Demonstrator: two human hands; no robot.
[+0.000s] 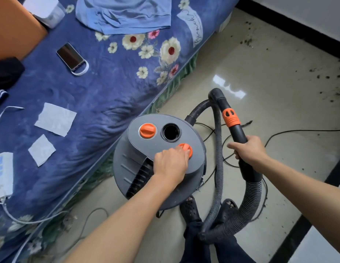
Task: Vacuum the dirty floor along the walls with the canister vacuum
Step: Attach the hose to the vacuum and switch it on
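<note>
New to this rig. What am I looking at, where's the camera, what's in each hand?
One picture, from a camera worn on the person's head, looking down at their bare arms. The left hand rests on an orange round knob atop the grey canister vacuum. The right hand grips the black hose handle with orange collar. Dark dirt specks lie on the glossy beige floor tiles near the wall. At left is a bed with a blue floral blanket holding a dark smartphone.
</note>
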